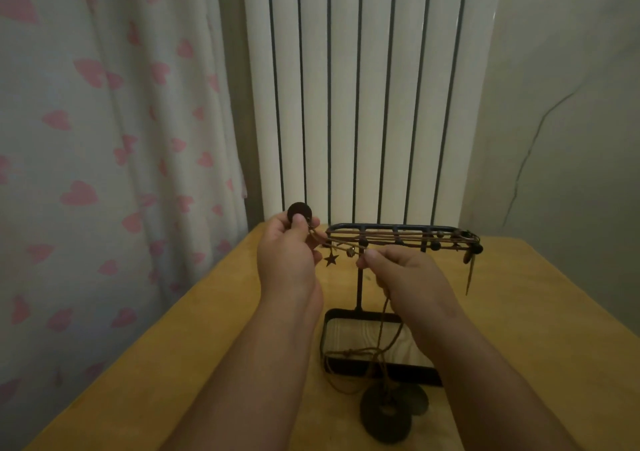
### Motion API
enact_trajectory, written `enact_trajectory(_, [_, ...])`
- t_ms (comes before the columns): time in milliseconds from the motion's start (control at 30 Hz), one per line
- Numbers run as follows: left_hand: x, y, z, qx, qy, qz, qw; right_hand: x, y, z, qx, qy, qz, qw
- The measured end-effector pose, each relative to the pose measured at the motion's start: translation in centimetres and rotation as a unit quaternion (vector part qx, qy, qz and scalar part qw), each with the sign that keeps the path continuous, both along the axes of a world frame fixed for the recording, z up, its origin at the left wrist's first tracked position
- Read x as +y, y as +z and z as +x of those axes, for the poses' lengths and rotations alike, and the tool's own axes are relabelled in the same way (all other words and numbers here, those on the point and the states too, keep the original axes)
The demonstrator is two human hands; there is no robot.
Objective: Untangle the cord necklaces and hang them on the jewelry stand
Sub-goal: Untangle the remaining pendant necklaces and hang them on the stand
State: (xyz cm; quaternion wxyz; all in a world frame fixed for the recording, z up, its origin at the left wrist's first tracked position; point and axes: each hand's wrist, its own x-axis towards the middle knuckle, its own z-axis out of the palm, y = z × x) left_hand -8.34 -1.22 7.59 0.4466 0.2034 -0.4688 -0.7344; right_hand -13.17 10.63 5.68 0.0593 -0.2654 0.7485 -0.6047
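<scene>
The cord necklaces [398, 239] are thin brown cords threaded with small dark beads [363, 241]. Several strands run side by side along the top rack of the jewelry stand [359, 291], a black metal frame on a slim post that rises from a shallow rectangular tray [322, 336] on the yellow table [207, 312]. A small star charm [331, 259] dangles from a strand near the rack's left end, and a long narrow pendant [469, 270] hangs at its right end. The left hand [289, 253] is raised beside the left end of the rack, thumb and fingers pinching a dark round disc [299, 212] with cord trailing from it toward the rack. The right hand [405, 277], in front of the post, pinches a strand between thumb and forefinger just below the rack. From under that hand more cord drops across the tray and ends at dark flat discs [386, 412] lying on the table in front of the tray. The light is dim, so the number of necklaces and the places where strands cross or knot are hard to make out. The right forearm covers the tray's right side, and both hands hide the cord inside their grip. Behind stand a white radiator [363, 87], a curtain [86, 139] with pink hearts and a cracked wall [561, 139].
</scene>
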Motion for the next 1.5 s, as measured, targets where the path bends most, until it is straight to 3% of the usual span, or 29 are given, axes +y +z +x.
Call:
enact_trajectory(267, [-0.1, -1.4, -1.3, 0.027, 0.055, -0.028, 0.998, -1.0, 0.0, -0.8, 0.073, -0.02, 0.023, 0.997])
enact_trajectory(700, [-0.6, -2.6, -2.7, -0.028, 0.076, -0.059, 0.995, -1.7, -1.0, -1.8, 0.078, -0.097, 0.039, 0.991])
enact_trajectory(1000, [-0.8, -3.2, -3.0, -0.021, 0.089, -0.059, 0.994, -2.0, -1.5, -1.7, 0.085, -0.088, 0.057, 0.991])
enact_trajectory(1233, [-1.1, -3.5, -3.2, -0.004, 0.062, -0.039, 0.997, -2.3, -1.9, -1.9, 0.093, -0.12, 0.067, 0.986])
enact_trajectory(1500, [-2.5, -3.3, -2.7, -0.066, -0.017, -0.001, 0.998, -2.4, -2.3, -2.3, 0.102, -0.139, 0.061, 0.983])
